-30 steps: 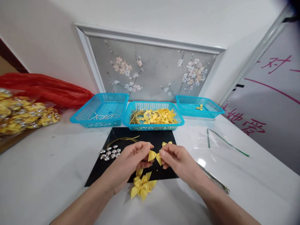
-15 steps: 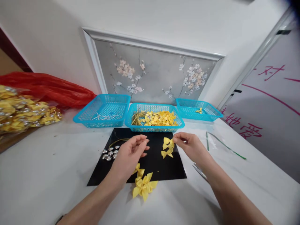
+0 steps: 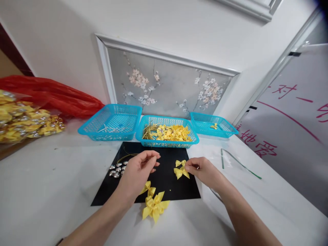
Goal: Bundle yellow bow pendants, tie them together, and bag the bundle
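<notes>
My right hand [image 3: 203, 171] has its thumb and forefinger pinched at the edge of a yellow ribbon bow [image 3: 181, 172], over the right part of a black mat [image 3: 166, 186]. Just behind that lies another small yellow bow [image 3: 180, 163]. To the left, my left hand [image 3: 138, 171] hovers above the mat with fingers curled towards the thumb; anything between them is hidden. Beside it sit several silver heart-shaped beads [image 3: 116, 170] and a thin gold wire [image 3: 125, 157]. Nearer me, a many-looped yellow bow flower [image 3: 155, 206] rests at the mat's front edge, touching a single bow [image 3: 149, 188].
Three blue baskets line the wall: the left one [image 3: 88, 131] has white strips, the middle one [image 3: 166, 142] yellow bows and gold ties, the right one [image 3: 225, 131] a few yellow bits. A green strip [image 3: 246, 165] and partly hidden scissors [image 3: 216, 194] lie right. Bagged bows [image 3: 28, 119] stand left.
My right hand has come slightly down and towards me, from the rear bow to the nearer one. My left hand stays nearly in place. The camera view has shifted a little.
</notes>
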Motion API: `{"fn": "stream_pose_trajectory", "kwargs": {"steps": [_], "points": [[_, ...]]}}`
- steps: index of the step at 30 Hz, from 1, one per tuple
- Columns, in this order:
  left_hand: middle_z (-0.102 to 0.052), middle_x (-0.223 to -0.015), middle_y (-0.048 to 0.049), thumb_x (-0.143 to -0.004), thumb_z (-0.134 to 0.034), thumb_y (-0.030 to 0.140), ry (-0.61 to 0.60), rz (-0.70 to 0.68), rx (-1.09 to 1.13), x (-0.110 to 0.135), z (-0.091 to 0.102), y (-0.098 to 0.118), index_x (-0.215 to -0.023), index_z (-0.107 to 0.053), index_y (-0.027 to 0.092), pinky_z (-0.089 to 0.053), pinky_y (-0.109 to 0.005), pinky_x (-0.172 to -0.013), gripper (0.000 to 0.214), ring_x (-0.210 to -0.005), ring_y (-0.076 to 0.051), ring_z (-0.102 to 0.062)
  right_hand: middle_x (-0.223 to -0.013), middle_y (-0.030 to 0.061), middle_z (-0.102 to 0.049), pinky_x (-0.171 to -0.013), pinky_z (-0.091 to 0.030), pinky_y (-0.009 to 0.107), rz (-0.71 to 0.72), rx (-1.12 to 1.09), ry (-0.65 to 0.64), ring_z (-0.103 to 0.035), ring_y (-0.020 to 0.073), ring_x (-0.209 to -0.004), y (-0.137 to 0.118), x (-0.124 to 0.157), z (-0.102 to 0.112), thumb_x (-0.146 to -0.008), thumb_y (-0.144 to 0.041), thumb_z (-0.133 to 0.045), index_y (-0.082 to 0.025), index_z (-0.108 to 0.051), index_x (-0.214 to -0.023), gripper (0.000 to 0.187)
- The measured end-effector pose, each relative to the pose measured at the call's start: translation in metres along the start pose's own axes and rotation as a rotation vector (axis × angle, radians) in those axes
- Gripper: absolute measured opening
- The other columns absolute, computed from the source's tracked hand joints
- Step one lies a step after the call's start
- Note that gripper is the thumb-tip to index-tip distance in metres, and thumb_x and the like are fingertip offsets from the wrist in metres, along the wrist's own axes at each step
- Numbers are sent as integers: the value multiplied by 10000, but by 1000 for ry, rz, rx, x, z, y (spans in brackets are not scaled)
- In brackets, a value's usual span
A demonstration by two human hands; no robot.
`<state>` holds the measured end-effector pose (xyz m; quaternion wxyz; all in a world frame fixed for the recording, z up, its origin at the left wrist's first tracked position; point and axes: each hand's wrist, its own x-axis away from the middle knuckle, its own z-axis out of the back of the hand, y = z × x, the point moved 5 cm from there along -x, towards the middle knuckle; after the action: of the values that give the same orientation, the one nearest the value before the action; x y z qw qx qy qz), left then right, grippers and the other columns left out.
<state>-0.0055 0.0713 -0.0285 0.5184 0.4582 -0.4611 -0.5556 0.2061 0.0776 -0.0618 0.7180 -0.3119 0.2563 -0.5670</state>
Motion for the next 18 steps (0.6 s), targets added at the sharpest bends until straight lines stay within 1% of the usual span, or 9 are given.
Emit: {"fn": "stream_pose_trajectory", "kwargs": {"steps": [3, 5, 7, 9, 11, 13, 15, 18], "points": [[-658, -968, -31, -804, -549, 360, -2, 1, -5, 0, -1, -1, -901, -624, 194, -502, -261, -689, 206, -811, -151, -614, -626, -10, -609, -556, -371, 234, -28, 26, 3, -525, 138, -597, 1, -1, -1, -758, -276, -543, -186, -638, -664, 162], [-658, -970, -33, -803, -546, 360, -3, 2, -7, 0, -1, -1, -905, -622, 194, -503, -263, -689, 209, -811, -151, -614, -635, -11, -611, -564, -377, 243, -47, 48, 37, -525, 142, -594, 0, 1, -2, -751, -263, -561, -197, -651, -712, 119], [-658, -972, -34, -801, -548, 361, -7, 6, -7, 1, -1, -2, -911, -621, 196, -505, -267, -693, 212, -814, -153, -614, -708, -3, -619, -617, -397, 260, -39, 83, 114, -536, 149, -637, -6, 5, 1, -756, -242, -566, -212, -661, -800, 108], [-659, -967, -34, -798, -550, 360, -13, 11, -10, 1, -1, -3, -907, -623, 197, -506, -271, -693, 210, -810, -155, -615, -826, 10, -617, -670, -417, 271, 13, 113, 165, -551, 149, -684, -16, 9, 2, -759, -212, -578, -234, -664, -901, 168], [-660, -960, -35, -797, -549, 360, -17, 15, -17, 1, -1, -4, -900, -626, 197, -505, -273, -690, 208, -804, -156, -614, -944, 17, -601, -694, -434, 266, 78, 128, 146, -566, 142, -715, -26, 13, -1, -746, -195, -615, -260, -664, -975, 243], [-660, -957, -34, -799, -545, 362, -22, 16, -23, 1, -2, -4, -897, -629, 198, -502, -272, -690, 209, -803, -156, -613, -1027, 17, -587, -706, -447, 260, 110, 131, 92, -579, 138, -735, -30, 13, -6, -733, -186, -653, -270, -668, -1002, 282], [-662, -942, -32, -797, -545, 362, -32, 16, -29, 1, -3, -5, -891, -633, 199, -498, -269, -686, 207, -797, -156, -614, -1053, 17, -589, -731, -451, 261, 116, 140, 68, -589, 139, -750, -29, 12, -9, -724, -161, -672, -258, -687, -974, 268], [-666, -904, -29, -788, -552, 355, -50, 14, -37, 0, -5, -6, -878, -639, 199, -494, -265, -666, 200, -773, -156, -615, -1030, 20, -609, -765, -452, 266, 119, 138, 73, -598, 137, -746, -21, 7, -9, -732, -112, -658, -236, -710, -913, 226]]}}
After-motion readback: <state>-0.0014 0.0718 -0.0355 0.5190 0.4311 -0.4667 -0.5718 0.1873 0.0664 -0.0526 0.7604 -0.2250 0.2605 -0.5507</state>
